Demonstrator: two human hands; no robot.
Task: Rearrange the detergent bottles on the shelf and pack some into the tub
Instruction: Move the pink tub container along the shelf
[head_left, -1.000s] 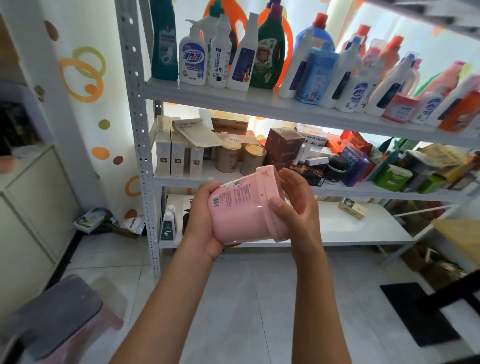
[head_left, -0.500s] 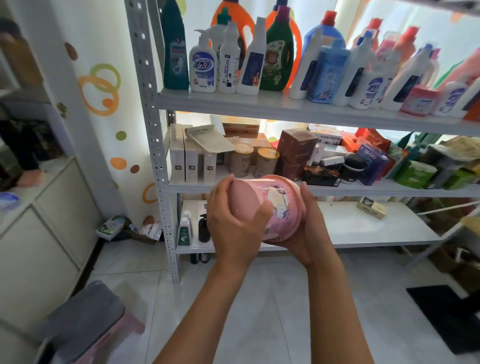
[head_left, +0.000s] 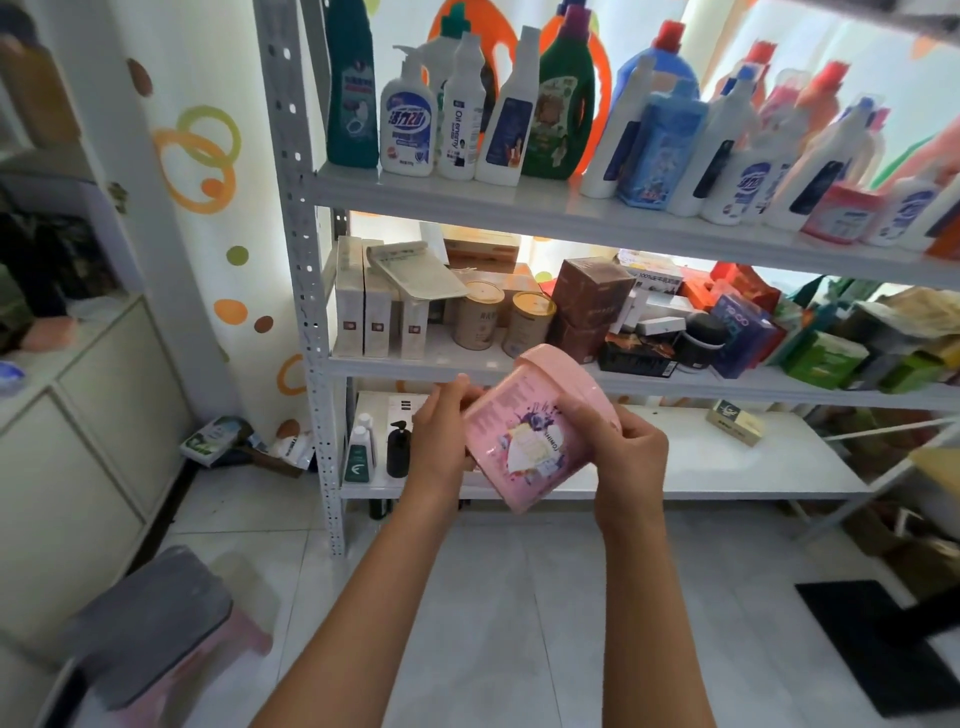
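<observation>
Pink plastic catches the eye first: a squat pink tub (head_left: 530, 436) with a lid and a flowery label is held tilted in mid-air in front of the grey metal shelf (head_left: 519, 200), lid end up and away from the person, base angled down toward them. The left hand (head_left: 441, 441) grips its left side, fingers curled round the wall with the thumb near the top edge. The right hand (head_left: 631, 452) holds the other side, fingers wrapped behind and under the tub, thumb lying along the lid end. Both bare forearms reach up from the bottom of the view. On the top board stands a crowded row of detergent bottles (head_left: 566, 104): a teal one at the far left, a white pump bottle with blue print, slim white ones, a dark green jug in front of an orange one, then blue and white bottles with red caps running off to the right. The middle board carries cream cartons, two round tins (head_left: 498, 317) and a jumble of coloured boxes. On the lowest board, behind the tub, sit a small black pump bottle (head_left: 399, 449) and a small box (head_left: 735, 422) well off to the right. A grey-topped pink stool (head_left: 150, 634) stands on the tiled floor at lower left.
</observation>
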